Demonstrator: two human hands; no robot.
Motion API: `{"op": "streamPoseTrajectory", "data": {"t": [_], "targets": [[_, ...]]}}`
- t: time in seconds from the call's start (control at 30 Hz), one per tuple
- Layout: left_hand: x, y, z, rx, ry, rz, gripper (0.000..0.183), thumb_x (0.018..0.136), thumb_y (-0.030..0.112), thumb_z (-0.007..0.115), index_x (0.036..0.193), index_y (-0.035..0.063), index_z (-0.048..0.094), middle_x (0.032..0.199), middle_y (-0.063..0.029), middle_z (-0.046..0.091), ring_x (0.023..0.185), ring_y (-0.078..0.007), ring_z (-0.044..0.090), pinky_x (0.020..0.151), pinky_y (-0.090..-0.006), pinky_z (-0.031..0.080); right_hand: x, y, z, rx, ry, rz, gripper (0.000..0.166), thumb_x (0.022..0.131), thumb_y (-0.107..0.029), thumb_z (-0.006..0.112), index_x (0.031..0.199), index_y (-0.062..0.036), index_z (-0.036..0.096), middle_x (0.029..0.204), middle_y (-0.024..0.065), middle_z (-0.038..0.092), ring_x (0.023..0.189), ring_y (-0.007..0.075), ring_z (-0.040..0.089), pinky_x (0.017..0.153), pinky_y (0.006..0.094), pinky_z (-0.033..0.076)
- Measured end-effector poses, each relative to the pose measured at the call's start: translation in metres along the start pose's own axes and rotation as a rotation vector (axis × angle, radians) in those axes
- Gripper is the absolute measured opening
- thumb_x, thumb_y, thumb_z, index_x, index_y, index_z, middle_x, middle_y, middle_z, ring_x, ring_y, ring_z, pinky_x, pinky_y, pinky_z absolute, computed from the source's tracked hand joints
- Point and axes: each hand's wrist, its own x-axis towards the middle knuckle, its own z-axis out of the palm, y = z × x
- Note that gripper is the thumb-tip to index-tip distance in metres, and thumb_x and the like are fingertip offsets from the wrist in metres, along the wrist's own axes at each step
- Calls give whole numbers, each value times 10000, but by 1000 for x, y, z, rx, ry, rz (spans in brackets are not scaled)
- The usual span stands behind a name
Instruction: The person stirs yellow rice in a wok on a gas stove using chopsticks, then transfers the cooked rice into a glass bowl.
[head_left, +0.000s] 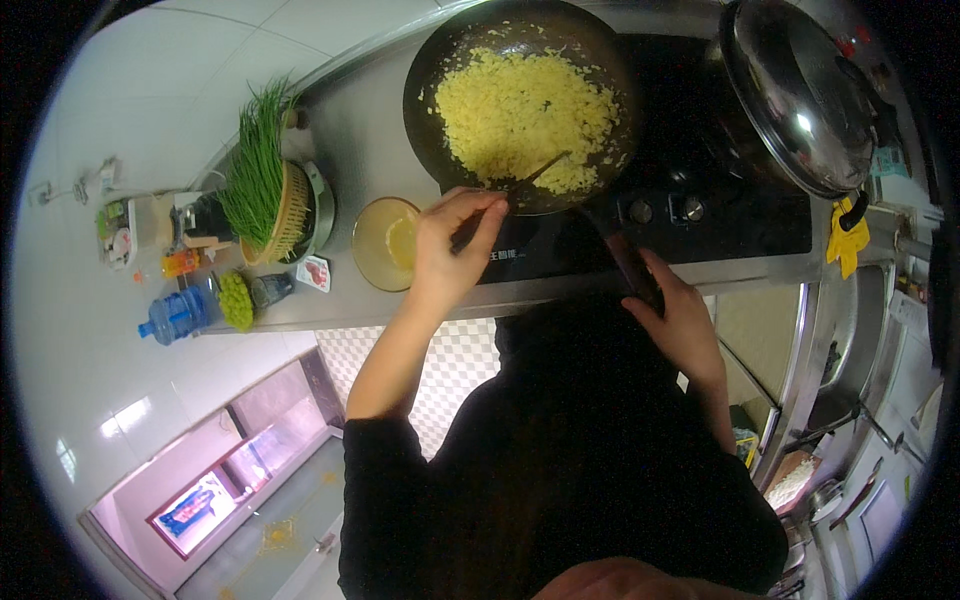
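A dark wok (420, 112) with finely broken yellow scrambled egg (525, 112) spread in it stands on the black glass stove (720, 240). My right hand (679, 315) grips the wok's dark handle (630, 266). In my left hand (461, 236) is a pair of dark chopsticks or a similar thin utensil (546, 167), held between thumb and fingers; its tip reaches into the egg. Just left of that hand sits a glass bowl (382, 247) with a little yellow liquid residue in it, partly hidden by the hand.
A large lidded pot (802, 105) stands on the stove's right side. Left on the metal counter are a basket (281, 232) of green chives (259, 172), green grapes (235, 300), a glass cup (270, 289) and a blue water jug (176, 315). A sink (851, 337) lies at right, near a yellow cloth (847, 236).
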Motion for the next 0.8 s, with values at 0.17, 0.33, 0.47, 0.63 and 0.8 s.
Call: {"op": "streamPoseTrajectory", "data": {"t": [0.17,0.33,0.47,0.63,0.8], "targets": [[-16,16,-1,-85,-80,3,90,876,-8,624,919,-40,696,868,-112,701,806,-159,653,734,-248,492,2,-3,0,-2,-15,11,645,866,-280,683,1391,-32,401,1200,264,592,1036,414,621,866,450,509],[-19,-15,-24,5,133,-230,105,899,23,630,935,-61,683,885,-98,707,743,-129,662,694,-240,512,1,-5,-1,16,-10,25,638,863,-273,686,1380,-16,413,1176,271,602,1016,411,631,854,440,514],[-32,3,-23,-396,32,-285,141,888,14,646,995,-77,654,835,-88,692,760,-127,651,681,-221,493,1,-5,-1,-11,-2,2,636,856,-262,691,1369,0,421,1166,279,602,1007,413,633,849,436,515],[-19,-10,-39,-131,83,-298,96,860,2,672,941,-49,667,853,-77,688,777,-117,652,714,-227,509,0,-3,0,-27,28,-21,642,854,-266,695,1371,-2,420,1144,277,610,986,408,640,831,439,519],[-18,9,-47,-49,-43,-162,76,861,-5,662,930,-38,665,839,-74,687,774,-109,645,693,-236,505,0,-4,1,-17,24,-7,649,852,-279,697,1374,-10,420,1144,275,611,974,409,642,822,444,521]]}}
